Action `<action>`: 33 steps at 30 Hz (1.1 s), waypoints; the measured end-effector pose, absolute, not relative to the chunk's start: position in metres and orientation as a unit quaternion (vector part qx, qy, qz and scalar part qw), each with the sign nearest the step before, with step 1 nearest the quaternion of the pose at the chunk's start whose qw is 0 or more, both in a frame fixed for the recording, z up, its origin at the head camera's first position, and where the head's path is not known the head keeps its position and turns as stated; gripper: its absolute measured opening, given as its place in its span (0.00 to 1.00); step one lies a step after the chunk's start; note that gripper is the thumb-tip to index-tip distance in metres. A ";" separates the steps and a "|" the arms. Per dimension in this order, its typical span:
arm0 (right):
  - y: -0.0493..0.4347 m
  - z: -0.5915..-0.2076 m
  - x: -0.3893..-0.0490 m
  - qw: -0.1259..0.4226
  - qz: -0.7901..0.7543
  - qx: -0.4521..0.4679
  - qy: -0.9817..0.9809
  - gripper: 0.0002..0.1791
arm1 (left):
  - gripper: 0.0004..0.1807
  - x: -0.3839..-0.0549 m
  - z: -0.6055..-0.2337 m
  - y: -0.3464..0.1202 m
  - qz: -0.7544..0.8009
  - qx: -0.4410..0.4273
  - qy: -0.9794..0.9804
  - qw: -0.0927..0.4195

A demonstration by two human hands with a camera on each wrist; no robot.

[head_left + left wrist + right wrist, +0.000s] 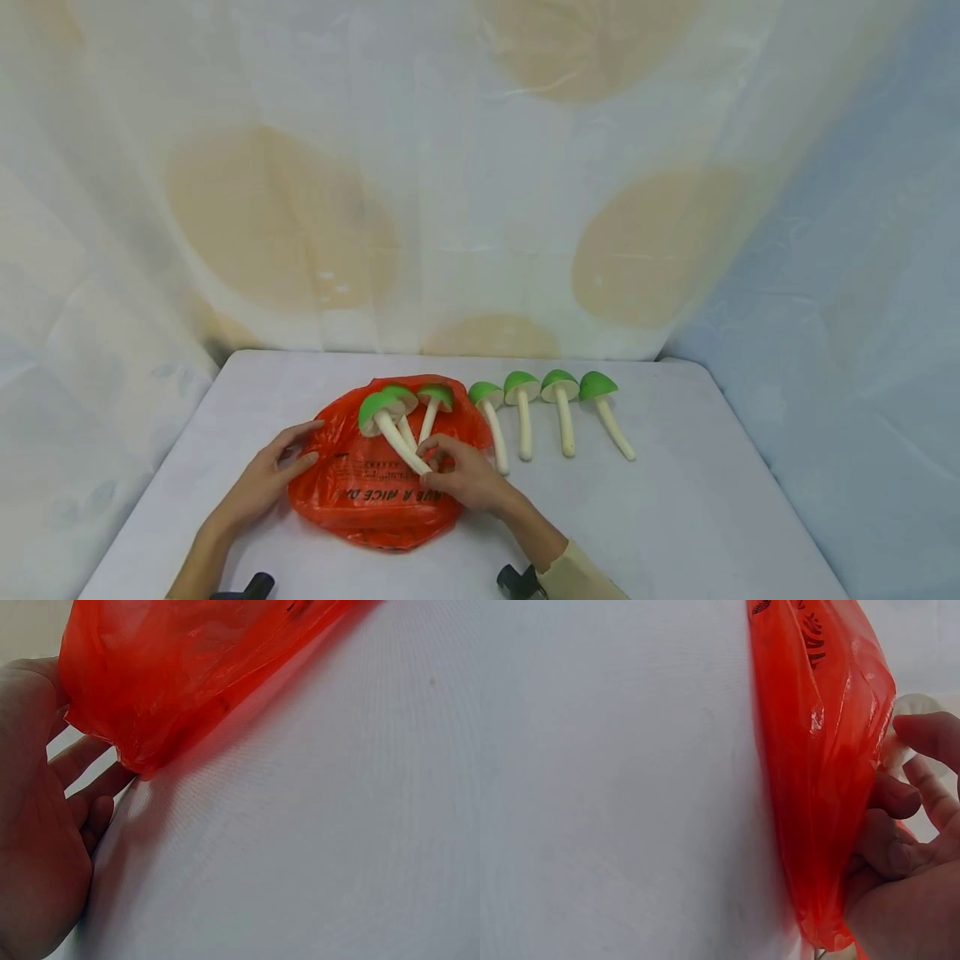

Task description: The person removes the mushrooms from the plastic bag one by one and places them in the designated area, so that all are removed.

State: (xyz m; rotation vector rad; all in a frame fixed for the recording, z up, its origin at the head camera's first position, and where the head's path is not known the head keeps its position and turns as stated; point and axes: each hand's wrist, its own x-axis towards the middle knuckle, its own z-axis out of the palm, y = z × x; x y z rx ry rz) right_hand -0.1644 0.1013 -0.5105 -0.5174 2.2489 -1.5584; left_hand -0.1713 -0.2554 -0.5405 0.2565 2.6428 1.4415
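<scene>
A red plastic bag [360, 521] with black printing lies on the white table. Three toy mushrooms with green caps and white stems overlap the bag in the head view. My right hand [472, 479] pinches the stem end of the front mushroom [393, 435], whose cap points away to the left. Behind it are a second mushroom [401, 396] and a third mushroom [435, 398]. At the bag's left edge, my left hand [262, 479] holds the plastic between thumb and fingers. Some of its fingertips are hidden behind the bag [165, 682] in the left wrist view.
To the right of the bag, several more green mushrooms [564, 412] lie in a row, caps toward the back. The nearest mushroom [495, 433] lies right at the bag's edge. A patterned cloth curtain [480, 275] hangs behind the white table [675, 517] and along both sides.
</scene>
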 end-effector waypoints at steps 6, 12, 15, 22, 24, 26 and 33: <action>0.105 -0.503 -0.162 0.178 -0.554 -0.161 0.797 0.14 | 0.31 -0.172 -0.542 -0.256 0.465 0.083 0.880 0.059; 0.112 -0.500 -0.162 0.173 -0.570 -0.154 0.788 0.14 | 0.31 -0.172 -0.542 -0.256 0.468 0.086 0.878 0.058; 0.116 -0.502 -0.162 0.164 -0.569 -0.153 0.791 0.13 | 0.31 -0.172 -0.541 -0.256 0.461 0.086 0.881 0.058; 0.124 -0.504 -0.163 0.128 -0.548 -0.141 0.814 0.12 | 0.31 -0.173 -0.541 -0.256 0.465 0.086 0.879 0.060; 0.127 -0.504 -0.163 0.122 -0.547 -0.135 0.817 0.11 | 0.31 -0.173 -0.541 -0.256 0.469 0.086 0.877 0.060; 0.129 -0.505 -0.163 0.117 -0.549 -0.130 0.817 0.12 | 0.31 -0.173 -0.541 -0.256 0.473 0.086 0.875 0.061; 0.134 -0.503 -0.161 0.104 -0.570 -0.114 0.807 0.12 | 0.31 -0.173 -0.541 -0.256 0.476 0.086 0.873 0.064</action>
